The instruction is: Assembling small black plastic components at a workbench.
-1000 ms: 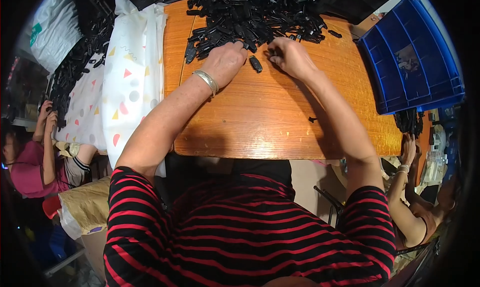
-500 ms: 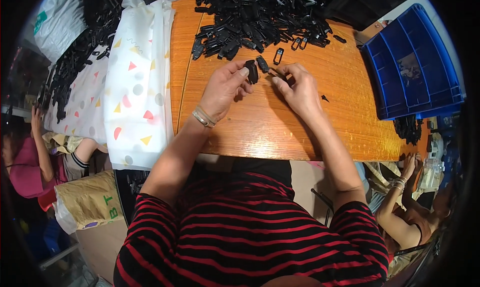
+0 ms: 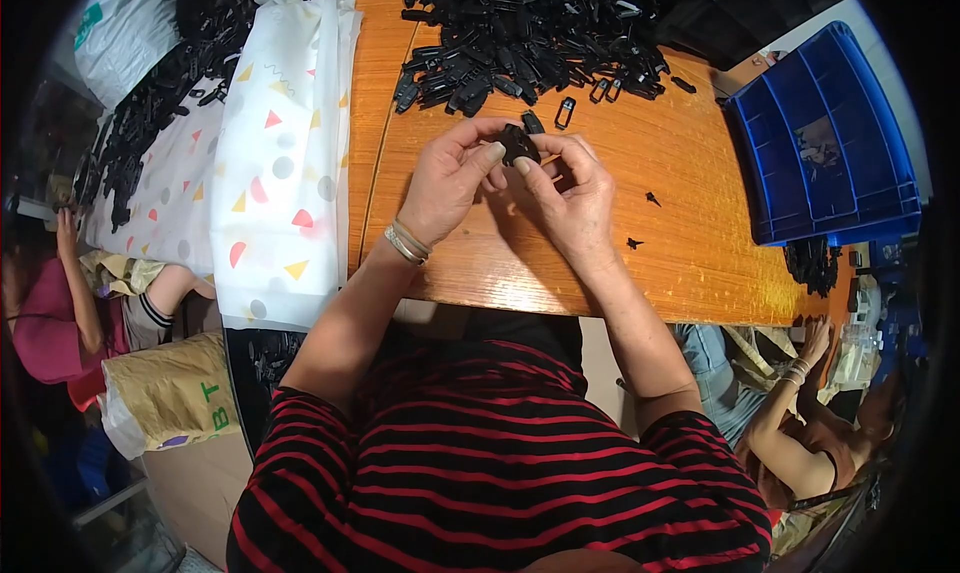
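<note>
Over the wooden table point(image 3: 480, 263), both of my hands meet at a small black plastic part point(image 3: 519, 145). My left hand point(image 3: 452, 178) pinches its left side between thumb and fingers. On its right side, the thumb and fingertips of my right hand point(image 3: 575, 188) are closed on the same part. Its exact shape is dark and partly covered by my fingers. Just beyond my fingertips lies a dark oblong casing point(image 3: 533, 122), and right of that a black oblong frame point(image 3: 565, 113) with an opening.
A large heap of black plastic parts point(image 3: 510, 43) covers the far side. Two tiny black scraps point(image 3: 653, 199) lie to the right. A blue crate point(image 3: 830, 133) stands at the right edge; a patterned white sheet point(image 3: 285, 173) lies left. Other people point(image 3: 810, 423) sit at both sides.
My right hand has moved left, and its fingers now touch the black part in my left hand. A second tiny black scrap now lies on the table at right.
</note>
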`<state>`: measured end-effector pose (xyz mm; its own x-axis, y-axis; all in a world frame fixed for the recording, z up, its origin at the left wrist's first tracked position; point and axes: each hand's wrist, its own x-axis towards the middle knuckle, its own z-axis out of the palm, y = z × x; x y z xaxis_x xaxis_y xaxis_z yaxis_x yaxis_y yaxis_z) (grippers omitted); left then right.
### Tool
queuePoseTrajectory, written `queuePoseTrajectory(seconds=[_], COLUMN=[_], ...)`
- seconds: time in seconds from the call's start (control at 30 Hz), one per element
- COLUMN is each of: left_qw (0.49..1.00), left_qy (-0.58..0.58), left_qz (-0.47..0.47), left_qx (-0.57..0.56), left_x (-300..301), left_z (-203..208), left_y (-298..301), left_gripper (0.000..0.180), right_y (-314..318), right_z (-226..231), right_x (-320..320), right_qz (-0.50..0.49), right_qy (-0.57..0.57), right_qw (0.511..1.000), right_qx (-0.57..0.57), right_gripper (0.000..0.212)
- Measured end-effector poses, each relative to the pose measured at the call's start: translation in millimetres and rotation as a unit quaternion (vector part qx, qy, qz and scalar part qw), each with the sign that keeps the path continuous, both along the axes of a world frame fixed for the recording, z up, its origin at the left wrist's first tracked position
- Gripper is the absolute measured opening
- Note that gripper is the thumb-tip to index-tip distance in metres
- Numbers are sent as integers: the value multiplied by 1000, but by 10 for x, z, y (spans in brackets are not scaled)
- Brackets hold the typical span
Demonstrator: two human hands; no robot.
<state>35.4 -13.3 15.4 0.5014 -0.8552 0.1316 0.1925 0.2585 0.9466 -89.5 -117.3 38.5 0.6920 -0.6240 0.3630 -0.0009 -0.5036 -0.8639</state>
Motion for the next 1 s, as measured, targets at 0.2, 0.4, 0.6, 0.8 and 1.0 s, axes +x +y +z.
queuePoseTrajectory(seconds=[0.2,0.4,0.6,0.8,1.0], left_qw=[1000,997,997,992,965], left_qy=[-5,-40,-72,-91,-177], left_qz=[11,37,9,-37,-26], left_qx=[20,55,21,77,190], left_x=[-121,-248,-225,-186,92], left_z=[-22,-108,-141,-197,-14], left_y=[34,68,4,-31,-358], left_gripper=[30,28,25,26,20], right_y=[26,153,238,185,-637], right_z=[-130,-336,-401,-392,-238], right_x=[-25,-10,-54,-90,-98], right_qz=[-15,-65,7,49,54], right_qy=[18,8,59,57,159], right_qw=[995,984,996,996,983], right_qx=[-93,-163,-70,49,-79], right_gripper=[22,34,44,37,25])
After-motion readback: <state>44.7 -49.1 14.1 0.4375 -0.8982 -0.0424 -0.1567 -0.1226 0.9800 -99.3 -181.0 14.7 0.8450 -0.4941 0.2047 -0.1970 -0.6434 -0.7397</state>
